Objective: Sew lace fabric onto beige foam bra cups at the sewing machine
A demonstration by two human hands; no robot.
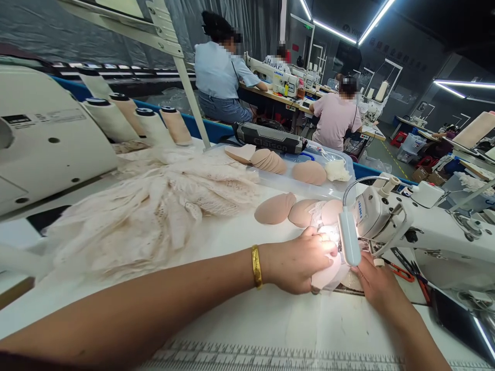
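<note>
A pale bra cup (326, 275) with sheer, lacy fabric lies under the lit head of a white JUKI sewing machine (381, 214). My left hand (301, 260), with a gold bangle at the wrist, has its fingers curled onto the cup from the left. On the other side my right hand (377, 283) rests with fingers stretched out on the beige fabric (351, 281) beside the needle area. A small lamp (350, 237) hides the needle and some fingertips. Beyond my left hand, beige cups (275, 208) lie in a row, with lace by them.
Cream lace fabric (170, 206) is heaped at left. A clear plastic tray (266, 178) holds stacked cups and a black case. Thread cones (150, 123) stand by another machine (50, 139). Scissors (410, 268) lie at right; a ruler (270, 354) edges the front. Co-workers sit beyond.
</note>
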